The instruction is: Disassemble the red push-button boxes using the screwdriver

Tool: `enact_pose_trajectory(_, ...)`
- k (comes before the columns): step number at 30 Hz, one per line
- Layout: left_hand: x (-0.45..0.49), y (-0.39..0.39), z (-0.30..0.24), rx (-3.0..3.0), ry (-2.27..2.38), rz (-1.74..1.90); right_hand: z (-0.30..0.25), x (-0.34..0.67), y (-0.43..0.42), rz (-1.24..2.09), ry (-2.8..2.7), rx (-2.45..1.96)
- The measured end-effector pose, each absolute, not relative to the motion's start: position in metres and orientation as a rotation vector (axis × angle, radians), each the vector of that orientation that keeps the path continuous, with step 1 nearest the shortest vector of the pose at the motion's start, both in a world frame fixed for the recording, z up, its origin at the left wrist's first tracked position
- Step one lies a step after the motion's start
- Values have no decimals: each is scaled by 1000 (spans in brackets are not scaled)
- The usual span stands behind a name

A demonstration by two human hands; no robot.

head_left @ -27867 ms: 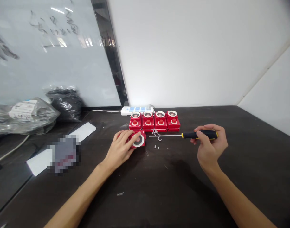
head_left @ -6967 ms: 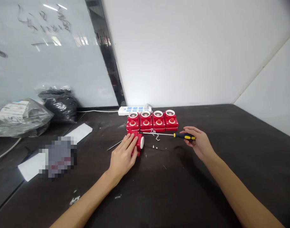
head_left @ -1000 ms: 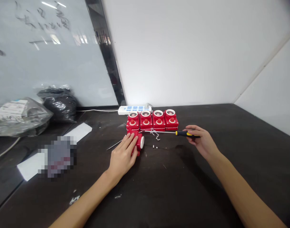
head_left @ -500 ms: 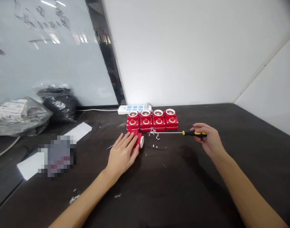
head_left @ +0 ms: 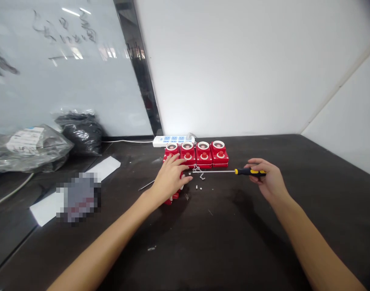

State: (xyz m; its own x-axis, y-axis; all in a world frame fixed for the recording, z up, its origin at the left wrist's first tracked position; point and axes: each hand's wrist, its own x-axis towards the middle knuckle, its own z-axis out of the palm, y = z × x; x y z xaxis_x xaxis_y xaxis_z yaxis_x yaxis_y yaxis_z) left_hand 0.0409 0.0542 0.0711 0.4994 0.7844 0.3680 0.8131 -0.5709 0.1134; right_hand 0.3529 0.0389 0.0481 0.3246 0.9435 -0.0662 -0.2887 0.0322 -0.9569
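**Q:** Hands?

**A:** Left hand (head_left: 171,178) clenched over a red push-button box (head_left: 175,199), just in front of the row of red push-button boxes (head_left: 204,155), the box mostly hidden beneath palm and fingers. Right hand (head_left: 268,178) closed around the yellow-and-black handle of a screwdriver (head_left: 250,171), right of that row, shaft level, tip near the row's front edge.

**Q:** Handling?

**A:** Palm firm on the box for steadiness. Shaft best kept low, clear of the small white fasteners (head_left: 197,187) and kinked wire (head_left: 199,171) in front of the row.

**Q:** Surface and room?

**A:** Dark, white-flecked worktop (head_left: 294,226) beneath the row. Behind the row, a white power strip (head_left: 172,141) and white wall (head_left: 233,68). Left of the row, a thin metal rod (head_left: 146,185), white paper (head_left: 107,163), a pixelated object (head_left: 78,198), plastic bags (head_left: 28,147), and a handwritten glass board (head_left: 66,72).
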Motion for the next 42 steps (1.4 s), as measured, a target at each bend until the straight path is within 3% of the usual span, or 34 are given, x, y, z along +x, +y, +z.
enact_pose_trajectory(10, 47, 64, 72, -2755, -1448, -659, 47, 357, 41, 1018, -664, -1124)
enact_pose_trajectory(19, 66, 51, 70, -2581, -1114, -303, 45, 356, 42, 912, -666, -1125)
enact_pose_trajectory(42, 78, 42, 53, -2606, -977, -4, 41, 352, 44, 823, -653, -1137)
